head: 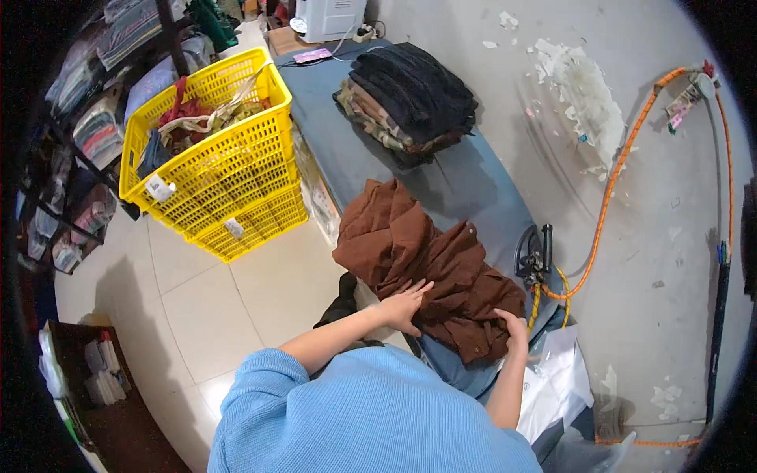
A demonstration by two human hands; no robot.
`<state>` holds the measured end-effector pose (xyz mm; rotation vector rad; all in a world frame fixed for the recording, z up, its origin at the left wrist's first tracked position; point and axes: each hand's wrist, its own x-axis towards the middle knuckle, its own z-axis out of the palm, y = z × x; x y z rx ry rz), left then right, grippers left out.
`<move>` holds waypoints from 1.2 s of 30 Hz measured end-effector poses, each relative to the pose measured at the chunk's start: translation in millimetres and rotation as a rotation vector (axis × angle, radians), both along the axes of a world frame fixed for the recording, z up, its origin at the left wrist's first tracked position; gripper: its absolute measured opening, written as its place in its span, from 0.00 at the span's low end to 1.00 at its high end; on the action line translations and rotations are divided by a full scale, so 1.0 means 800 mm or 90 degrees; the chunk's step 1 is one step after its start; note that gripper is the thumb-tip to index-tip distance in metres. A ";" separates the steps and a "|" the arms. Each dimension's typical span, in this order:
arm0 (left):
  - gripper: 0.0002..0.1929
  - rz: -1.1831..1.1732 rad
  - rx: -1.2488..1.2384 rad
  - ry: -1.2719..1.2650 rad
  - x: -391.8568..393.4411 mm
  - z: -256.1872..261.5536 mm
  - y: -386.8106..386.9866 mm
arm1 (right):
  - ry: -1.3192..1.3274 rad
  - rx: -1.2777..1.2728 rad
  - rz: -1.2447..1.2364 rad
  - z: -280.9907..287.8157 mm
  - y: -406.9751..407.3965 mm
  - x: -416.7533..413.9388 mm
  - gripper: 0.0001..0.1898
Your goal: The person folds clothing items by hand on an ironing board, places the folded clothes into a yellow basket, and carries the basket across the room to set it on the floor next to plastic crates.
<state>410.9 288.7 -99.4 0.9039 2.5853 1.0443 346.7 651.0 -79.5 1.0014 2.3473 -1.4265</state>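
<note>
A crumpled brown garment (414, 248) with small snap buttons lies bunched on the blue-grey cloth cover of an ironing table (502, 183), right in front of me. My left hand (408, 308) rests on the garment's near left side, its fingers spread. At the right edge of the cloth is my right hand (513, 328), its fingertips touching the fabric. Whether they pinch it cannot be made out. Just past that edge an iron (532, 257) with a black handle stands against the table's far right side, a cord running from it.
Folded dark garments (414, 88) are stacked farther up the table. Yellow plastic crates (225, 183) holding clothes stand on the tiled floor to the left. An orange-wrapped cord (615, 171) hangs along the peeling wall. White plastic bags (556, 378) lie by my right arm.
</note>
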 end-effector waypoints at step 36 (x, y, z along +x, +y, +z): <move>0.37 -0.026 0.095 -0.425 0.021 0.109 -0.111 | 0.001 -0.689 0.107 0.056 -0.348 -0.021 0.23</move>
